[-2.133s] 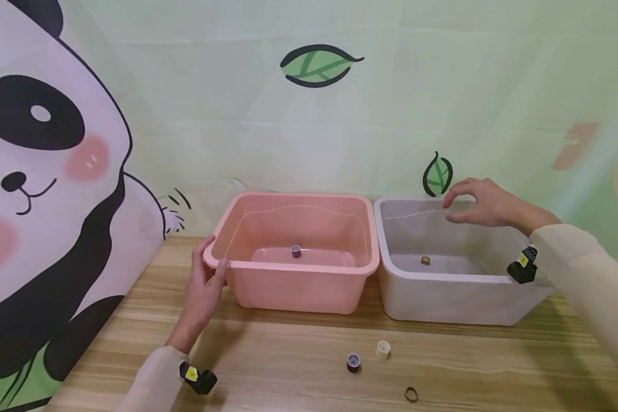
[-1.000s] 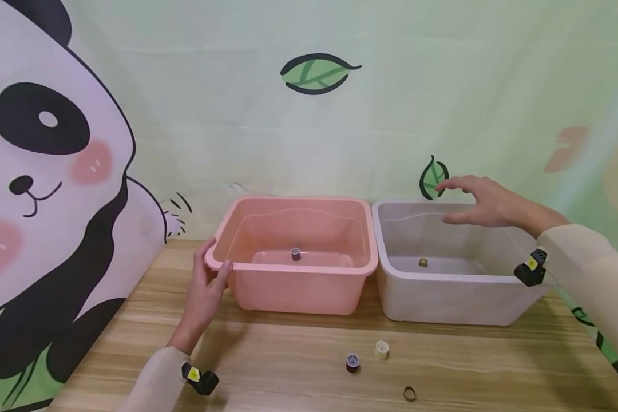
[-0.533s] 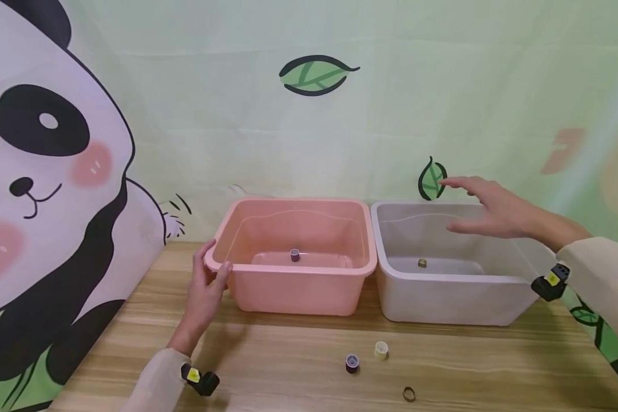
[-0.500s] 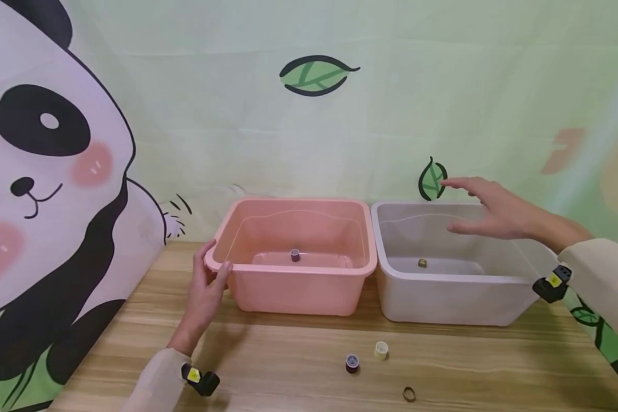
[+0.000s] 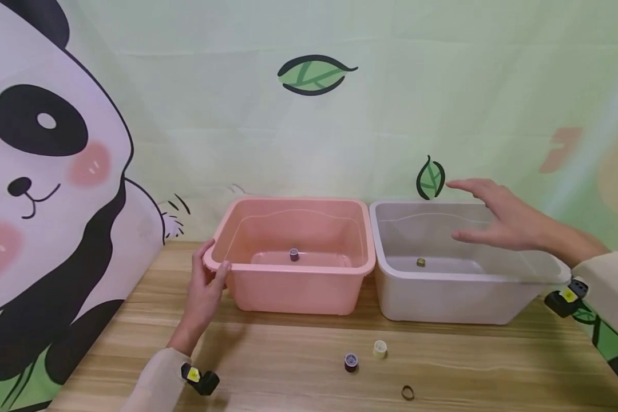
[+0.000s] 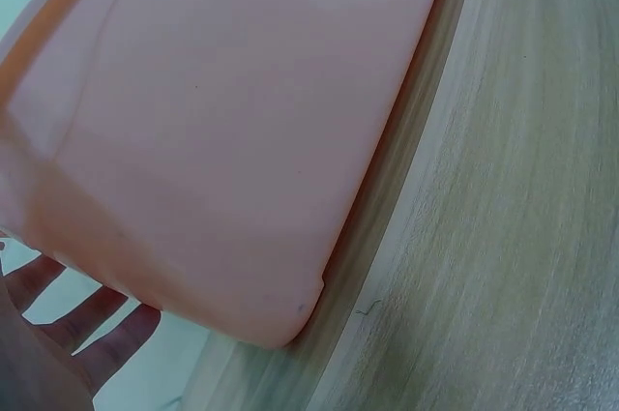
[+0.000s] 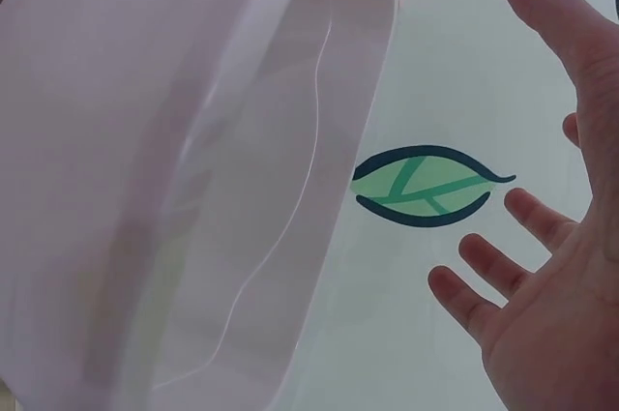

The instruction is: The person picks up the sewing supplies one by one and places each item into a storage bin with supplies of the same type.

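At the left front corner of the pink plastic tub [image 5: 296, 289], my left hand [image 5: 206, 294] holds the rim, thumb on the front and fingers along the side. The left wrist view shows its fingertips against the tub's wall. My right hand [image 5: 510, 220] hovers over the grey plastic tub [image 5: 448, 300], fingers spread and holding nothing. A small dark cylinder with a pale top [image 5: 294, 254] lies inside the pink tub. Inside the grey one is a small brownish-yellow ring-like piece [image 5: 420, 262].
In front of the tubs, a dark cylinder with a pale top [image 5: 351, 362], a small white cylinder [image 5: 380, 349] and a thin brown ring [image 5: 407, 392] lie on the wooden table [image 5: 283, 366]. A printed panda-and-leaf cloth [image 5: 211, 114] hangs behind.
The right hand has drawn rightward and slightly down over the grey tub, its thumb and fingers spreading wider. The left hand stays at the pink tub's corner.
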